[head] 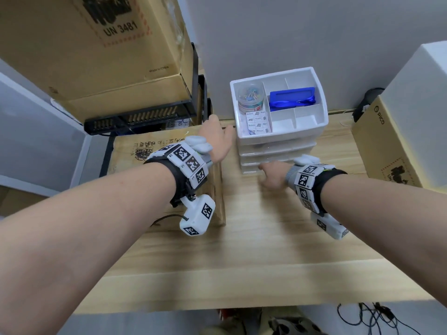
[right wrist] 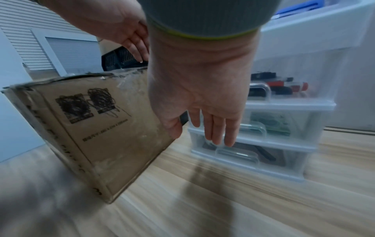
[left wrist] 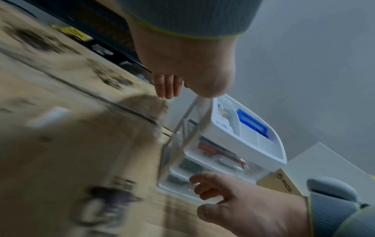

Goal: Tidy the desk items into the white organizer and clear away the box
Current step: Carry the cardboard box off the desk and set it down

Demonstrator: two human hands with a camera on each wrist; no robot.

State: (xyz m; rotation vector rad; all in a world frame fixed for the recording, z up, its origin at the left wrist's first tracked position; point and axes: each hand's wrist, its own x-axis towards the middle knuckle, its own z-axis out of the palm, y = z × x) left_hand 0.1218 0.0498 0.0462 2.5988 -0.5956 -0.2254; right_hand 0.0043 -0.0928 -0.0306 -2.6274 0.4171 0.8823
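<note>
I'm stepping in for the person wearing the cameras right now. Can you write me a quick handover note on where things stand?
Left hand: open, empty, over the cardboard box's far corner.
Right hand: open, empty, in front of the white organizer's lower drawers.
Top tray holds a jar of clips, sticky notes and a blue badge holder; all three drawers are closed with items inside.
Done: tidying appears finished.
Left: clear the box off the desk.

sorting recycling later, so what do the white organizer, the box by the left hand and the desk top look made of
White organizer: apparently plastic, with a smooth opaque white top tray and see-through drawers showing their contents.

Box: brown corrugated cardboard, matte, with black print, frayed edges and shiny clear tape near the top.

Desk top: pale wood-grain surface with a slight sheen; solid wood or laminate cannot be told.
</note>
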